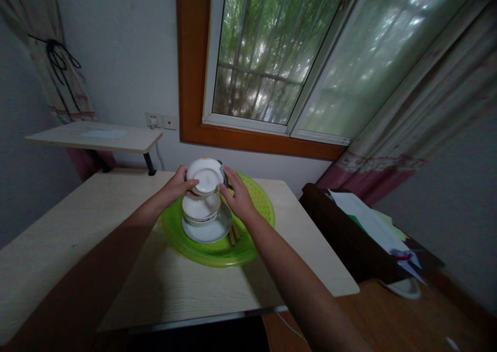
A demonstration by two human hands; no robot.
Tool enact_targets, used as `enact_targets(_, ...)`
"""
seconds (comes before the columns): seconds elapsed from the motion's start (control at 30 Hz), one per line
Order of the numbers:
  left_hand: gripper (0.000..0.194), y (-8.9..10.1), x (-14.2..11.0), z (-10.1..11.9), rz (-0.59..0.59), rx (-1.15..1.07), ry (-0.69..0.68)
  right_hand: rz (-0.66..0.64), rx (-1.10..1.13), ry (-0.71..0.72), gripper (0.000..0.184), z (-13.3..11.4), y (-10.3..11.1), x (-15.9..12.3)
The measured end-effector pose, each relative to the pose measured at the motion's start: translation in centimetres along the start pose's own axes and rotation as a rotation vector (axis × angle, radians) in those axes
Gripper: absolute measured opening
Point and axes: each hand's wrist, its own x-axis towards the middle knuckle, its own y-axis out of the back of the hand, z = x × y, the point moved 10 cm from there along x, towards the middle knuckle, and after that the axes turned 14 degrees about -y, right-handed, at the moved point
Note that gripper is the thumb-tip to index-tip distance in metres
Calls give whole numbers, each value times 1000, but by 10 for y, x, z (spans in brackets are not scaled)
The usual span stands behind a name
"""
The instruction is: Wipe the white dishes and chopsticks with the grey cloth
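Observation:
My left hand (pixel 182 184) is closed on the left side of a white bowl (pixel 207 178), thumb across its underside. The bowl is tipped so its foot ring faces me. At its right side my right hand (pixel 237 194) is also closed on it, the fingers partly hidden behind. A small grey patch shows between the right fingers and the bowl; I cannot make out what it is. Just below, more white bowls (pixel 200 207) sit stacked on a white plate (pixel 207 233). Wooden chopsticks (pixel 234 234) lie to the plate's right. All these rest in a round green plastic tray (pixel 217 260).
The tray stands on a pale wooden table (pixel 194 295). A small raised shelf (pixel 97 137) bearing a paper is at the back left. Right of the table is a dark brown piece of furniture (pixel 341 238) with papers (pixel 365 220) on it. A window and curtains are behind.

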Motion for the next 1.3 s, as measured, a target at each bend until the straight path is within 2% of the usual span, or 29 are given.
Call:
enact_targets(0.17,60,-14,-1,-1,-177,36,-55,12,-20,31,60,-4,4,1)
enact_targets(0.27,61,-20,-1,-1,-241,62,-82,-7,-33,74,59,-13,3,-1)
enact_targets(0.4,59,-20,-1,1,-237,84,-99,-30,-42,146,54,-24,1,-3)
enact_targets(0.57,57,-10,0,1,-133,72,-59,-7,-35,204,46,-33,4,-5)
enact_targets(0.7,53,2,2,0,-12,42,-54,19,13,92,45,-18,6,-1)
enact_targets(0.8,53,4,1,-3,26,-12,-12,20,51,-23,52,1,3,3)
enact_targets(1.03,57,-12,-3,6,-90,-22,9,-2,154,-223,67,26,-7,3)
enact_targets(1.17,60,-14,-3,4,-126,-35,-6,0,202,-248,67,28,-6,2)
enact_targets(1.3,69,-16,0,7,-146,-52,-83,49,150,-190,65,22,3,3)
